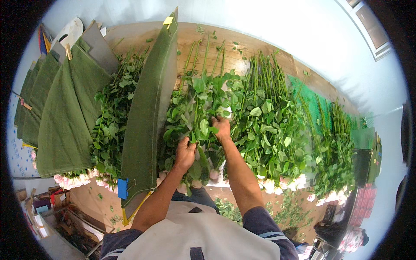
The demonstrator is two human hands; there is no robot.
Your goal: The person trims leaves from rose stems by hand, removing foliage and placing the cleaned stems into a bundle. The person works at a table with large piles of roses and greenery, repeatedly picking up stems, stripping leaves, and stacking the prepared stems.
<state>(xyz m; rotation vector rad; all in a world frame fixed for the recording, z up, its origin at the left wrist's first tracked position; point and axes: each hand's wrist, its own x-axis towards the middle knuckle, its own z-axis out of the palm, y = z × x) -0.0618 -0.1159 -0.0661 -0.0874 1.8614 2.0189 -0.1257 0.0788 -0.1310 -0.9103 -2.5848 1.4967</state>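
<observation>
Long-stemmed roses [199,102] lie in front of me on the bench, stems pointing away and pale pink heads toward me. My left hand [185,154] is closed around leafy stems low in this bunch, close to the blooms. A little farther off and to the right, my right hand [222,126] is closed among the leaves, on rose stems; leaves partly cover its fingertips. Just left of my hands stands a tall divider covered in green cloth [143,112], with a blue clip [123,189] at its near end.
More roses [273,125] lie right of my hands, with another group [333,151] farther right by green netting [307,97]. Left of the divider are roses [115,112] and more cloth-covered boards [69,117]. Fallen leaves [286,212] litter the floor.
</observation>
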